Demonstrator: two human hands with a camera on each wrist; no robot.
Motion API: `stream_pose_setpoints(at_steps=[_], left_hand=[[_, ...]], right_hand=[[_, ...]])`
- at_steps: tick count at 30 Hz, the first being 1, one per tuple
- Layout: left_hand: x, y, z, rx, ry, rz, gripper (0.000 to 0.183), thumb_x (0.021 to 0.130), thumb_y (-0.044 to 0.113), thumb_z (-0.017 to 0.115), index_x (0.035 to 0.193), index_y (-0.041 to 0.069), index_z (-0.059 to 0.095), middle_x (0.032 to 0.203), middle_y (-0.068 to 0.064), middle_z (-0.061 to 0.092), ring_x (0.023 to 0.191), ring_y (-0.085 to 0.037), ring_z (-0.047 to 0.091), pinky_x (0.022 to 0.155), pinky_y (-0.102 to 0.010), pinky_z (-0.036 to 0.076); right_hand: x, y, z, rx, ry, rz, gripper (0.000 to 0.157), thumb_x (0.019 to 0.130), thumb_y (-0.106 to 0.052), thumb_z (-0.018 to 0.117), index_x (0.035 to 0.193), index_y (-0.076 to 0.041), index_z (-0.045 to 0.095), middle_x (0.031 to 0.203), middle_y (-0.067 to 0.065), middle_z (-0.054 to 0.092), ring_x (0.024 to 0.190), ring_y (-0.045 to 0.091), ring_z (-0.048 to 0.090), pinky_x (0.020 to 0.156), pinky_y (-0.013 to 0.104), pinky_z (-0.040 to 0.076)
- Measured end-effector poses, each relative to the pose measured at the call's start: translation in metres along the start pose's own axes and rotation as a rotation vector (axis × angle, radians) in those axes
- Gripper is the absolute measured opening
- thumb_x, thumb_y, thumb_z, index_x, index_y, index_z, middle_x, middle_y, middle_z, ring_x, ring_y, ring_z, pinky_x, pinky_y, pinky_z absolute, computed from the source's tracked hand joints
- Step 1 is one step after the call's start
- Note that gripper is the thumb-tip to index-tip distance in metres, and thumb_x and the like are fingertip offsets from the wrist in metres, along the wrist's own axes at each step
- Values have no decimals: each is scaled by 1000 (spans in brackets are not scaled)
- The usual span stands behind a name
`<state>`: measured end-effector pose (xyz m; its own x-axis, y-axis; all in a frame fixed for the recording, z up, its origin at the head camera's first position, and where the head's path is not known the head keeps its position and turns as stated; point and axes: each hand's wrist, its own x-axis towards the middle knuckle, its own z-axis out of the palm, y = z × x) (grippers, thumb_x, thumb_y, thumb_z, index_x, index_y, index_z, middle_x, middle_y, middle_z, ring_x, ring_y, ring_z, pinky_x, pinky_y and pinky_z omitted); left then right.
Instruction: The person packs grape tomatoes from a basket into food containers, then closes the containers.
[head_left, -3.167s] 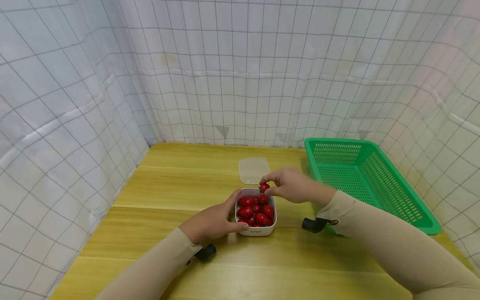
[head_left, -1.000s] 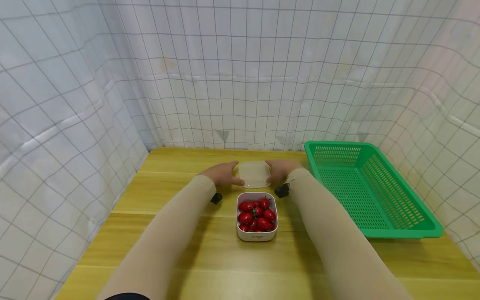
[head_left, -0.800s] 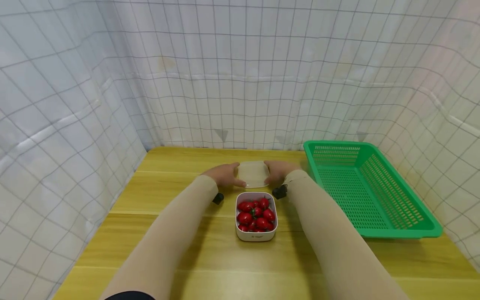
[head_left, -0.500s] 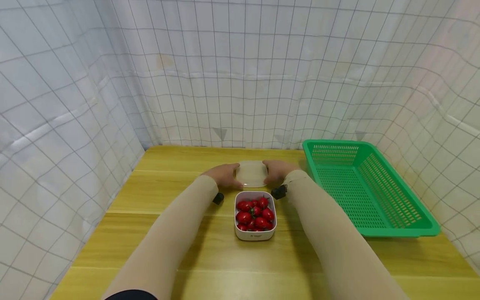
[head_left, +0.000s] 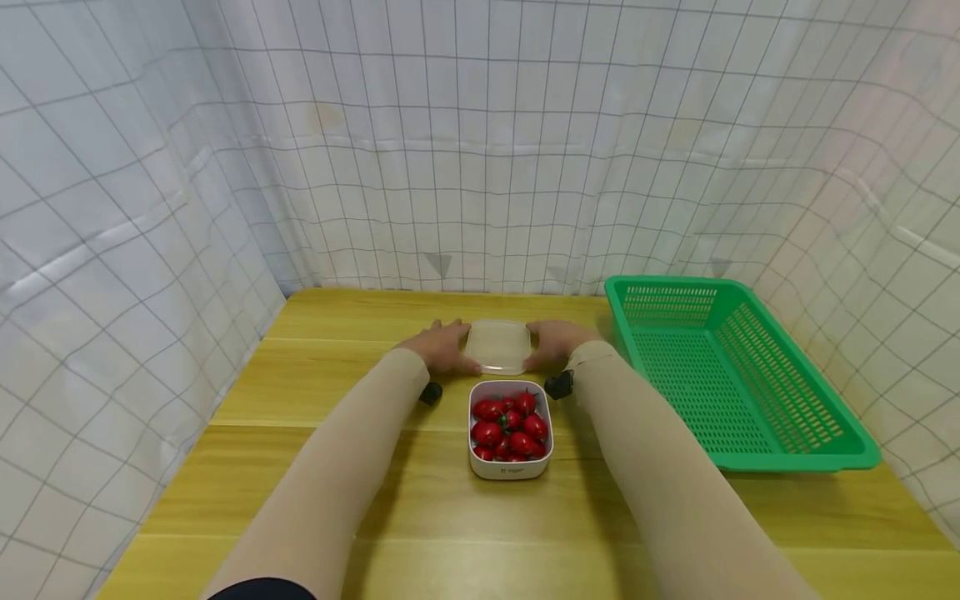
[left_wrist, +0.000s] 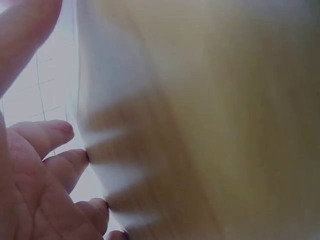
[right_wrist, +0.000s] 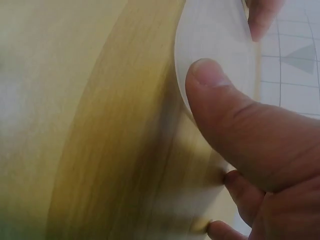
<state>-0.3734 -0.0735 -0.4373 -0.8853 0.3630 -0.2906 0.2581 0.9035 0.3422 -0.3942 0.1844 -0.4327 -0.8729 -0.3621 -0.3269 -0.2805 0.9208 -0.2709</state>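
Observation:
A translucent squarish lid (head_left: 497,343) lies near the back of the wooden table, between my two hands. My right hand (head_left: 557,342) pinches its right side; in the right wrist view the thumb is on the lid (right_wrist: 215,40), and a finger shows at its far edge. At the lid's left side, my left hand (head_left: 441,348) has thumb and index at the corners. The left wrist view shows its fingers (left_wrist: 67,167) spread, with several tips on the tabletop. Just in front of the lid stands a white container (head_left: 510,472) filled with red cherry tomatoes (head_left: 521,443).
To the right, a large green perforated basket (head_left: 787,462) stands close to the right forearm. A white gridded curtain (head_left: 495,167) surrounds the table (head_left: 300,458) at the back and sides. Dark wrist cameras (head_left: 558,385) hang under both sleeves.
The right hand earlier held a tomato over the container while the left steadied it. Both hands then moved back to the lid. The lid has shifted slightly left, and the left fingers have spread.

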Motion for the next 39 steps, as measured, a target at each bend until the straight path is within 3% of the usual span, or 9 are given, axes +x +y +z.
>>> stream_pose_setpoints(at_steps=[13, 20, 24, 33, 39], left_hand=[[1, -1, 1, -29, -8, -3, 100, 92, 51, 78, 168, 12, 27, 176, -13, 19, 162, -48, 6, 132, -63, 12], [7, -2, 2, -111, 15, 30, 98, 90, 37, 85, 166, 8, 31, 170, -14, 36, 159, -34, 31, 131, -47, 27], [9, -3, 4, -120, 21, 28, 99, 89, 36, 86, 167, 10, 30, 169, -14, 38, 158, -33, 35, 130, -47, 30], [5, 1, 3, -128, 72, 38, 98, 89, 31, 86, 165, 4, 30, 167, -17, 41, 155, -33, 39, 130, -45, 31], [0, 4, 1, -150, 162, 80, 99, 88, 20, 84, 166, 1, 26, 172, -18, 29, 159, -35, 32, 132, -45, 26]], right_hand=[[-1, -5, 3, 75, 1, -24, 94, 90, -40, 82, 166, -12, 34, 162, 14, 49, 152, 33, 44, 128, 48, 34], [-2, -8, 4, 116, 23, -28, 96, 89, -34, 84, 166, -12, 33, 161, 17, 49, 151, 34, 45, 128, 47, 35], [-1, -9, 6, 127, 44, -27, 96, 88, -31, 85, 166, -13, 33, 161, 17, 50, 149, 34, 47, 127, 48, 36], [-4, -14, 3, 158, 130, -73, 94, 88, -19, 83, 166, -8, 32, 159, 20, 51, 147, 36, 49, 125, 48, 39], [-3, -16, 1, 201, 188, -92, 94, 88, -14, 81, 166, -7, 29, 154, 22, 56, 135, 35, 59, 121, 48, 44]])
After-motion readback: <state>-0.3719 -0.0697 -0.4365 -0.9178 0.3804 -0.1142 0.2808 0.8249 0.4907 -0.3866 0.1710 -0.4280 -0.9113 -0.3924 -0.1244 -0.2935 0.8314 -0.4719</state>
